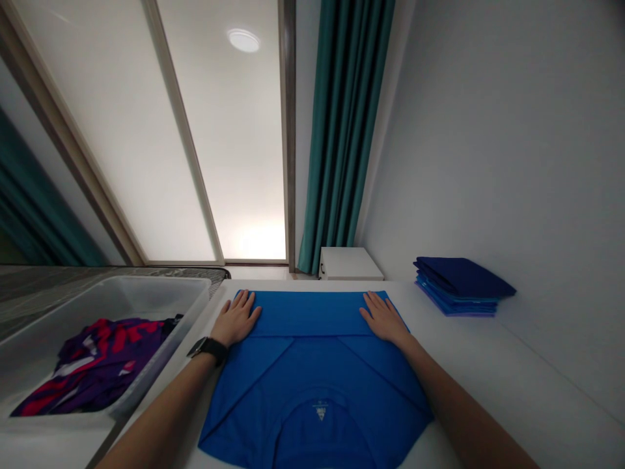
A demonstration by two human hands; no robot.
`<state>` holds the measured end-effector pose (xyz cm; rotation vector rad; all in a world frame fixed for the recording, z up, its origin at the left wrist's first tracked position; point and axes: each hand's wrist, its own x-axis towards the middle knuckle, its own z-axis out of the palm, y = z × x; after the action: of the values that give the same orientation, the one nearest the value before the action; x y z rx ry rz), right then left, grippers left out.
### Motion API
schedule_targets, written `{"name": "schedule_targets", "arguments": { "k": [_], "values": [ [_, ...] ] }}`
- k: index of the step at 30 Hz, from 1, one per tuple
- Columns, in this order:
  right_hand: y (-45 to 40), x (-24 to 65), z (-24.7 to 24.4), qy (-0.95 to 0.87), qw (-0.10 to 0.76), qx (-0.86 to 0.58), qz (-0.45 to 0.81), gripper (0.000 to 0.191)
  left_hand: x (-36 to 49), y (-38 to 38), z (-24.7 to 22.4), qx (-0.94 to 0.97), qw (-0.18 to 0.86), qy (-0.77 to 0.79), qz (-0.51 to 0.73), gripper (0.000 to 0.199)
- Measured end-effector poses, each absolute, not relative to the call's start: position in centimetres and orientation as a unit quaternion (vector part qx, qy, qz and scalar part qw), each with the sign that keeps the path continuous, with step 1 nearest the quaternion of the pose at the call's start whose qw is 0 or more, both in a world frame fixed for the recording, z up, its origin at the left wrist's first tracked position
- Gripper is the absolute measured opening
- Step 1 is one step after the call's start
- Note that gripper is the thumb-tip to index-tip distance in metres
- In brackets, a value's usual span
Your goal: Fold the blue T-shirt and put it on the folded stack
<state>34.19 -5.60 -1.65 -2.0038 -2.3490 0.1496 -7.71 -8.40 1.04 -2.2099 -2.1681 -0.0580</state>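
Note:
A blue T-shirt (312, 365) lies spread on the white table, its neckline and a small pale print towards me. Its far edge is folded over into a straight band, and the sides show slanting fold lines. My left hand (237, 318) rests flat on the band's left corner, fingers stretched out, a black watch on the wrist. On the opposite corner lies my right hand (383, 316), also flat with its fingers extended. Neither hand grips the cloth.
A stack of folded blue garments (459, 286) sits on the table at the right, near the wall. At the left stands a translucent plastic bin (195, 293) holding crumpled purple and red clothing (105, 361). Beyond the table are a white cabinet (349, 264) and a green curtain (346, 130).

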Motion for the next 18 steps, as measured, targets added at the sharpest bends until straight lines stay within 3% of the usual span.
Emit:
{"name": "schedule_targets", "arguments": {
  "k": [13, 18],
  "values": [
    [-5.8, 34.1, -1.8, -0.761, 0.050, -0.646, 0.024, 0.069, -7.8, -8.5, 0.8, -0.717, 0.037, -0.696, -0.031, 0.057],
    [-6.5, 34.7, -1.7, -0.761, 0.068, -0.645, 0.013, 0.066, -7.3, -9.8, 2.4, -0.747, 0.104, -0.650, -0.094, 0.051]
  ]
}}
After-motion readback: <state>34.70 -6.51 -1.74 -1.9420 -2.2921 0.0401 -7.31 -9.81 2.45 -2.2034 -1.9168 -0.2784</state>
